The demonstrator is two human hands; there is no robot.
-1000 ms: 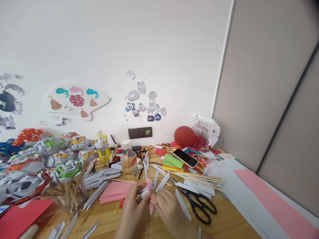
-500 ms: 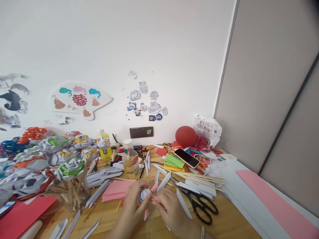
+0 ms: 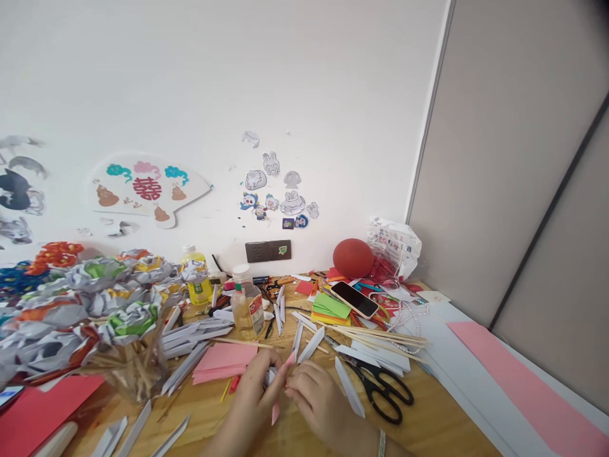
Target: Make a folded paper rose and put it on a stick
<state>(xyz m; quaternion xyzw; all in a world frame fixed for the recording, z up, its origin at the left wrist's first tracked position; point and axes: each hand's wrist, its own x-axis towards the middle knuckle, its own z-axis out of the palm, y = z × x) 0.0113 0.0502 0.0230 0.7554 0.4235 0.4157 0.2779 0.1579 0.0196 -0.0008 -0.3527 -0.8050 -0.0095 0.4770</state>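
Observation:
My left hand is closed around a small white folded-paper piece, mostly hidden by the fingers. A pink paper strip runs through the same spot, sticking out above and below the fingertips. My right hand meets it from the right, fingers pinched together at the pink strip. Left of the hands lies a stack of pink paper. Several white folded strips lie just beyond the fingers, and black-handled scissors rest to the right.
Paper flowers crowd the left side. A clear bottle and a yellow bottle stand behind the hands. A phone lies on coloured paper, near wooden sticks and a red balloon.
My hands still hold the paper pieces close together. The right fingers have shifted slightly up and left over the pink strip, hiding more of the white piece. The camera view has shifted slightly.

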